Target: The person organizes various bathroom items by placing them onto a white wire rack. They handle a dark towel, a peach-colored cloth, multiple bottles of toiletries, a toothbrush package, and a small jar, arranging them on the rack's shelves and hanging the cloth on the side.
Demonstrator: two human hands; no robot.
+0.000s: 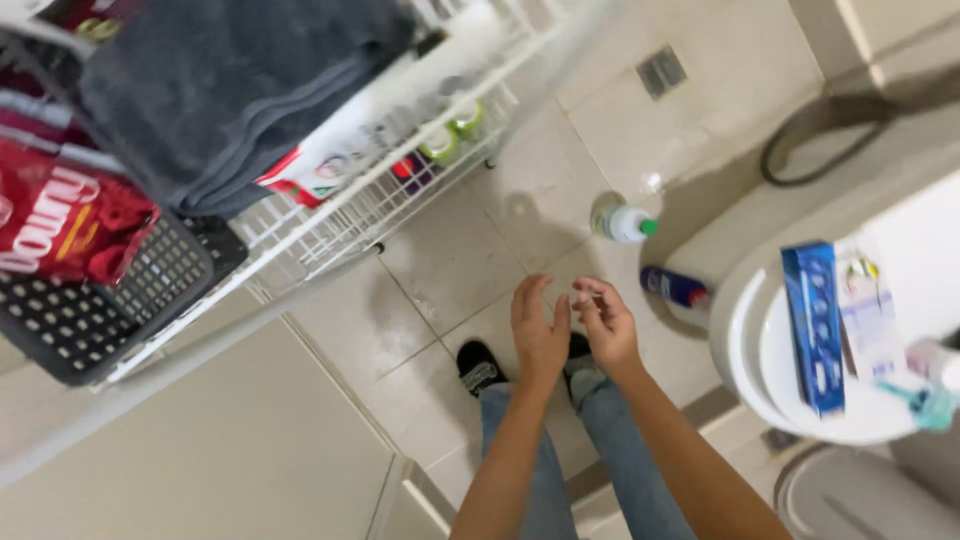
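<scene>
Taking the white sink (745,330) as the landmark: far to its left a dark perforated plastic basket (90,310) holds a crinkly red packet (60,225), and beside it a folded grey towel (230,90), soft and thick, lies on a white wire rack (350,205) with green-capped bottles (452,130) behind its bars. Between rack and sink, over glossy beige floor tiles (440,270), the left hand (538,335) is spread flat with nothing in it, and the right hand (605,325) beside it has loosely curled fingers; something small may sit at its fingertips, but I cannot tell. Just left of the sink's base a white bottle with a green cap (625,224) stands on the floor and a dark blue bottle (672,286) lies on its side. On the sink's smooth rim rests a long blue carton (815,330), overhanging slightly. The tiles look wet and slick, so a foot could slide, and the lying bottle could roll underfoot; a nudge could tip the carton off.
</scene>
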